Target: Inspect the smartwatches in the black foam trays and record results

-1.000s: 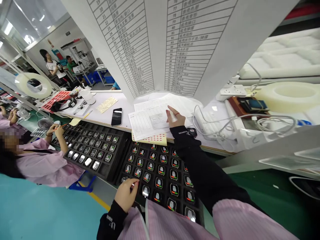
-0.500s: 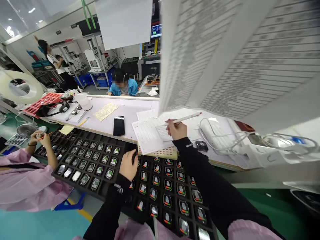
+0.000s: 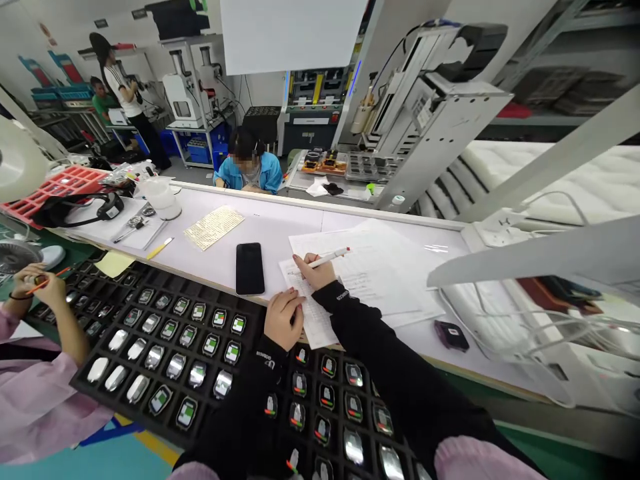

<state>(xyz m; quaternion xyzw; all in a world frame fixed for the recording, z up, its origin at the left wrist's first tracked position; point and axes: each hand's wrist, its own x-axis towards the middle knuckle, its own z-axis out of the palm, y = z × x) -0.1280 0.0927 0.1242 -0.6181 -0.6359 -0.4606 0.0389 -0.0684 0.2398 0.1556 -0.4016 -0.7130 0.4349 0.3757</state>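
My right hand (image 3: 319, 272) is closed around a white pen (image 3: 330, 257) with a red end. It rests on a printed sheet of paper (image 3: 320, 323) on the white bench, where more sheets lie overlapping. Close by on the left, my left hand (image 3: 285, 320) lies at the sheet's edge with its fingers curled together. Something dark shows between its thumb and fingers, too small to make out. Beneath my forearms is a black tray (image 3: 313, 413) of watch-like devices with lit red-and-green screens. A black phone (image 3: 249, 268) lies left of the papers.
A second black tray (image 3: 165, 360) of similar devices is on the left, near a co-worker's hands (image 3: 45, 287). A yellow dotted sheet (image 3: 214, 227), a yellow cutter (image 3: 160, 248) and a white bottle (image 3: 163, 199) sit on the bench. White cables (image 3: 520, 333) and a dark square device (image 3: 451, 335) are at right.
The large lined sheets that filled the upper right have dropped to the bench. My right hand, still with the pen, is closer to my left hand. The view has shifted.
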